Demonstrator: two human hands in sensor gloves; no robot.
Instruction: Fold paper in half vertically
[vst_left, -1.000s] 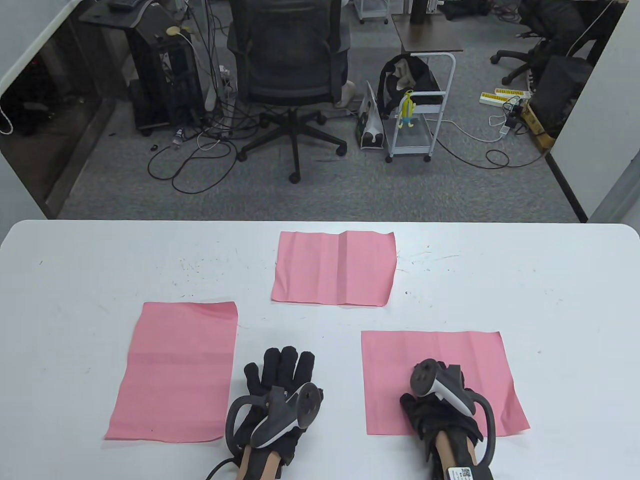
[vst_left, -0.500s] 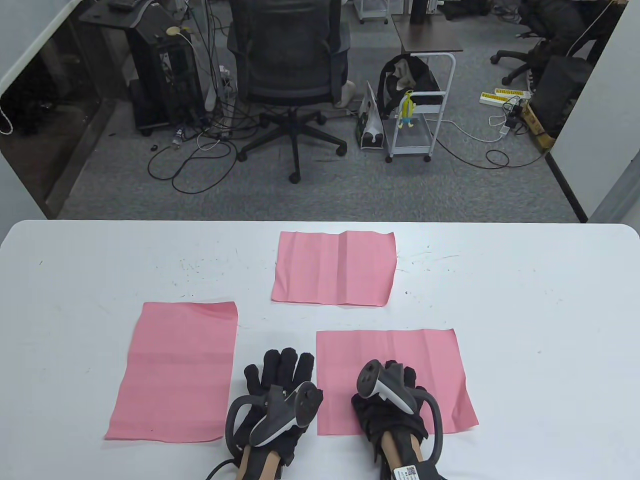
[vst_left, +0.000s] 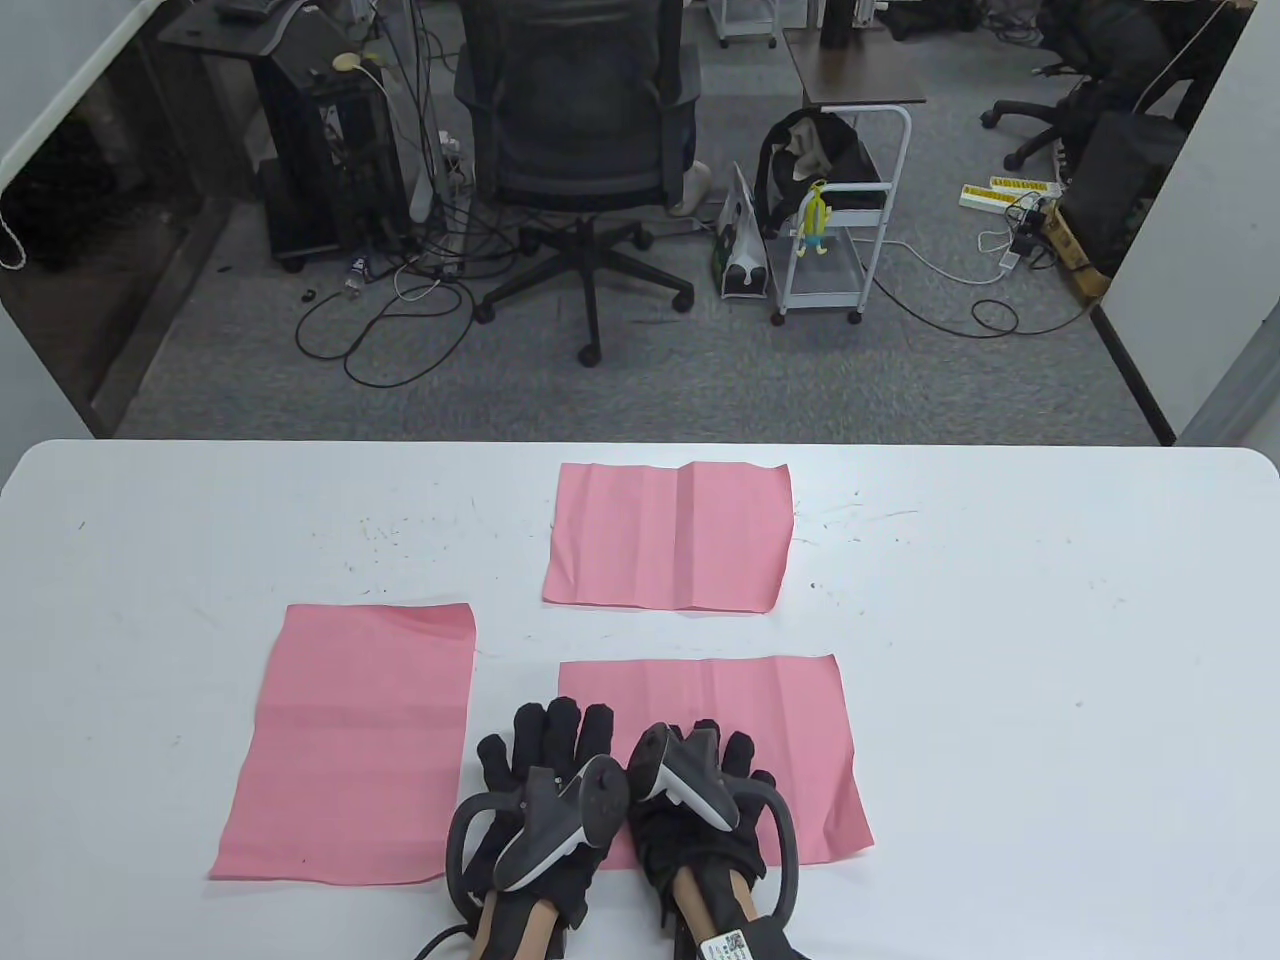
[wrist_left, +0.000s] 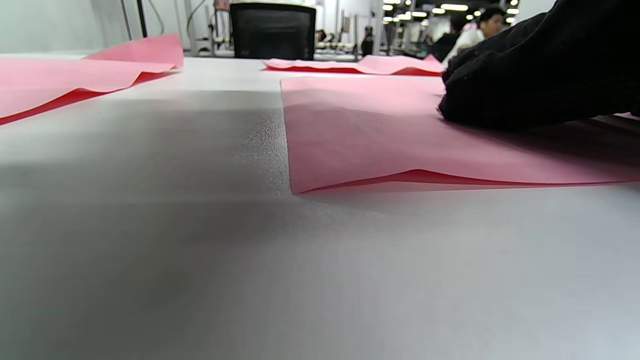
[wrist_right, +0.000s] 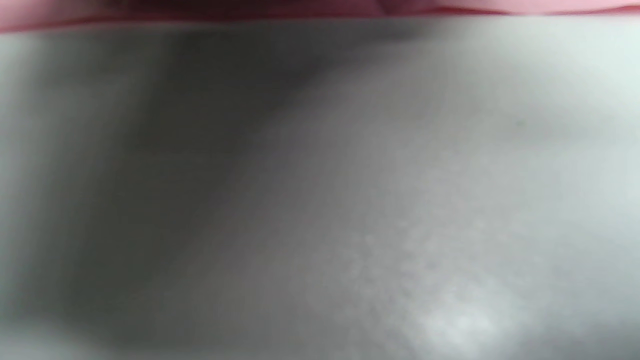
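- The pink sheet (vst_left: 745, 720) lies flat at the near middle of the white table (vst_left: 1050, 620), under both hands; its near edge lifts a little (seen in the left wrist view).
- Risk: the thin paper probably slides or wrinkles if one palm pushes sideways, so the halves would not meet evenly.
- The right hand (vst_left: 700, 810) rests flat on the sheet, fingers spread.
- The left hand (vst_left: 545, 775), also flat and spread, touches the sheet's left edge.
- Two more pink sheets lie apart: one to the left (vst_left: 350, 740), one farther back (vst_left: 670, 535).
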